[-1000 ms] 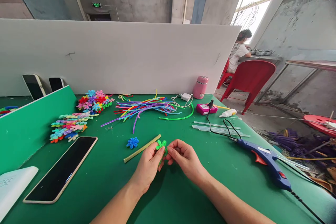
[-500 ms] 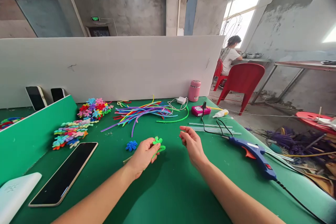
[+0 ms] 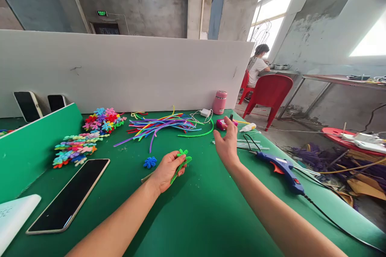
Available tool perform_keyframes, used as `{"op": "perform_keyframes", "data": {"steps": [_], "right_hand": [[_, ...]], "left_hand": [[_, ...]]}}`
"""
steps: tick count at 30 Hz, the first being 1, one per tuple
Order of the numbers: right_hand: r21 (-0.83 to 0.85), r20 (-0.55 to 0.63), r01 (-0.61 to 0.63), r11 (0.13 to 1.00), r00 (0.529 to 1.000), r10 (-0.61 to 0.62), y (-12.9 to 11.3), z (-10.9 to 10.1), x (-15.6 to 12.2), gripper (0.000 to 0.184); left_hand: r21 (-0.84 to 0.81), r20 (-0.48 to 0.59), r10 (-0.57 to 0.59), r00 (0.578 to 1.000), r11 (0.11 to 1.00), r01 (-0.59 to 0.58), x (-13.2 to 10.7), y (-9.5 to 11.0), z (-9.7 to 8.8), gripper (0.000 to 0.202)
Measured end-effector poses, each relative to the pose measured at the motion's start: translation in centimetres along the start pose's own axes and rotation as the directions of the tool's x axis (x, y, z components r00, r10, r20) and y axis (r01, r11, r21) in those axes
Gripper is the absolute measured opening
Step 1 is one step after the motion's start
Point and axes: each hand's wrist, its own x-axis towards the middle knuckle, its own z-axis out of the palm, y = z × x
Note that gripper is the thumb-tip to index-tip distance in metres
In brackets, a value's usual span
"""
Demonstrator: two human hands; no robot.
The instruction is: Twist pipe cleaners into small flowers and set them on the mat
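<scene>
My left hand is closed on a bright green pipe cleaner bent into small petal-like loops, with a straight end hanging below the fingers. Just left of that hand lies a blue pipe-cleaner flower on the green tabletop. Part of a thin tan strip shows beside the wrist. My right hand is raised, empty, its fingers stretched and apart. It hides part of the clear glue sticks and the pink box. To its right rests a blue glue gun with a red trigger.
Loose pipe cleaners lie in a pile at the back. Finished flowers are heaped by a green divider. A phone lies left. Along the back stand a pink bottle and a white board. A glue bottle lies right.
My right hand has opened from a pinch and moved slightly right and up, toward the pink box. My left hand keeps the green pipe cleaner. The whole view has shifted a little.
</scene>
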Motion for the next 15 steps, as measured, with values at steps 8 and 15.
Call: {"op": "perform_keyframes", "data": {"steps": [8,15], "right_hand": [[0.100,0.524,0.440,0.892,0.739,-0.424,-0.3,-0.1,-4.1,0.035],[0.148,0.642,0.441,0.885,0.638,-0.425,0.5,-0.3,-5.5,0.022]], "left_hand": [[-0.096,0.004,-0.031,1.000,0.995,0.031,-0.6,-0.6,-0.7,0.023],[-0.153,0.076,-0.063,0.995,0.985,0.074,-0.9,-0.5,-0.6,0.020]]}}
